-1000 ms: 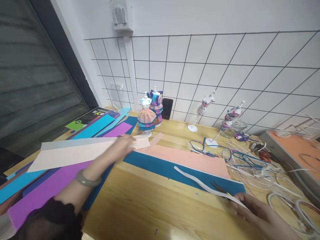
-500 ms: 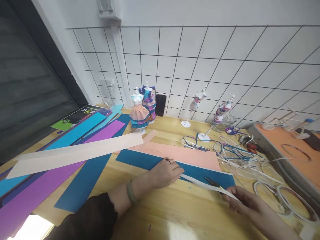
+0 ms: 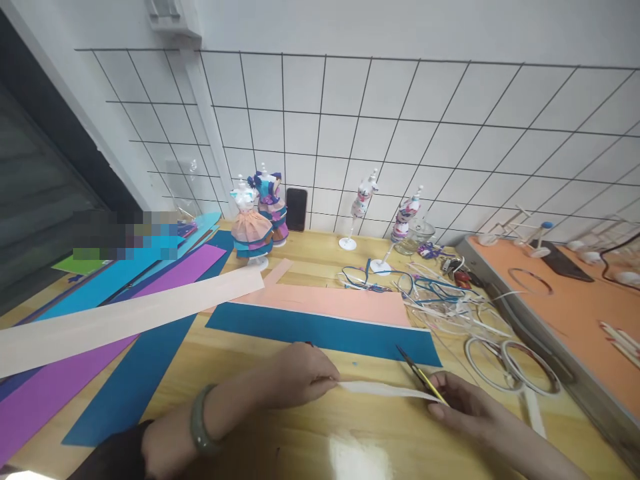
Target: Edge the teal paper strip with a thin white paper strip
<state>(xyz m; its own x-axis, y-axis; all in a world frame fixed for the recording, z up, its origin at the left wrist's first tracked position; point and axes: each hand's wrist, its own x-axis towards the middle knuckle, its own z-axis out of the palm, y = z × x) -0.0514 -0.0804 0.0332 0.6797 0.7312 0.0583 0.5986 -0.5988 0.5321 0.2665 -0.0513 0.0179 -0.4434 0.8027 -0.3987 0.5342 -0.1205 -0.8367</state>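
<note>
My left hand (image 3: 300,375) pinches one end of a narrow white strip of double-sided tape or ribbon (image 3: 383,389); I cannot tell which. The other end runs to my right hand (image 3: 463,408), whose fingers also close around scissors (image 3: 415,369) with dark blades and a yellow handle. Between my hands the strip hangs slightly slack, just above the table. Beyond it lies a long teal strip (image 3: 320,332) with a thin white line along its far edge. A peach strip (image 3: 345,304) lies flat behind the teal one.
To the left, cream (image 3: 135,317), purple (image 3: 90,367) and blue strips overlap. Small dress forms, two dressed (image 3: 253,227) and two on bare stands (image 3: 363,200), line the back beside a phone (image 3: 297,209). Tangled ribbons (image 3: 440,293), tape rolls (image 3: 530,367) and an orange-topped surface (image 3: 575,320) are right.
Both hands have come nearer the table's front edge with the white strip, away from the teal strip. The view has turned to the right.
</note>
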